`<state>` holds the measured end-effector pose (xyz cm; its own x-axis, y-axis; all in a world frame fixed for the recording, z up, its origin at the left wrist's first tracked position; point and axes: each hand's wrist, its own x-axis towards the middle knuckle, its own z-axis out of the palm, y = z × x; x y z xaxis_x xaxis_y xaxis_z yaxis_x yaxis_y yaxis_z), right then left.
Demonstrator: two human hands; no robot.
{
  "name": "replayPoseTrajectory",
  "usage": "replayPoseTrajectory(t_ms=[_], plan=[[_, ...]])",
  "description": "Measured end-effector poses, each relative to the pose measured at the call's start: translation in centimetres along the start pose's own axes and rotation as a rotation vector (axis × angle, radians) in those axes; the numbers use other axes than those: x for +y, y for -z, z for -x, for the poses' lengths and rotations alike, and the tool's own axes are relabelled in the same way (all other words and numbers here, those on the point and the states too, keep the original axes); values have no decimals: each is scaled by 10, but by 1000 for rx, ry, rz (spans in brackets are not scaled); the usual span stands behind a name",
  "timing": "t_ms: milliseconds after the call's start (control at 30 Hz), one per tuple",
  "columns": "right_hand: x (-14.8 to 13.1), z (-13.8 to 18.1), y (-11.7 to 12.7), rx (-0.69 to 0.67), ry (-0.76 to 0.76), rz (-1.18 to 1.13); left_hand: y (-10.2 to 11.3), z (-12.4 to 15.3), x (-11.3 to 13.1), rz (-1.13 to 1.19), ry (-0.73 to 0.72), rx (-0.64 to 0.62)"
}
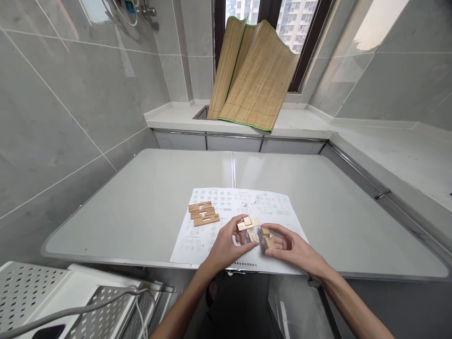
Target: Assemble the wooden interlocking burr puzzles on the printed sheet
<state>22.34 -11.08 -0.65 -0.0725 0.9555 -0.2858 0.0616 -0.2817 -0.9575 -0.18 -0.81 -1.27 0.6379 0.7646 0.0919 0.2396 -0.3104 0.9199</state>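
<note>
Holds blocks (248, 225) in a half-closed left hand (227, 241) and more wood (270, 243) in a pinching right hand (294, 246), lower centre, seemingly mid-fitting and needing alignment next.

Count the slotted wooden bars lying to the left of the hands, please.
3. The far bar, middle bar and near bar lie close together by the paper's left edge. Any beneath them would be hidden.

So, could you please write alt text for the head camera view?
The left hand holds a cluster of wooden blocks and the right hand more wood, above a printed sheet on a pale table. Three slotted wooden strips lie on the sheet's left side.
</note>
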Motion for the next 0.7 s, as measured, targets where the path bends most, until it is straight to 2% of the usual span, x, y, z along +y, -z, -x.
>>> replayPoseTrajectory(t_ms=[200, 400, 533, 700], plan=[[-15, -9, 2, -138, -68, -79, 0, 3, -1, 14, -100, -28], [-26, -20, 15, -292, -101, -109, 0, 4, 0, -11, -189, -63], [-33, -23, 17, -337, -92, -42, -2, 4, -1, -21, -220, -53], [-41, -21, 6, -351, -64, -7, -4, 5, -5, -27, -246, -39]])
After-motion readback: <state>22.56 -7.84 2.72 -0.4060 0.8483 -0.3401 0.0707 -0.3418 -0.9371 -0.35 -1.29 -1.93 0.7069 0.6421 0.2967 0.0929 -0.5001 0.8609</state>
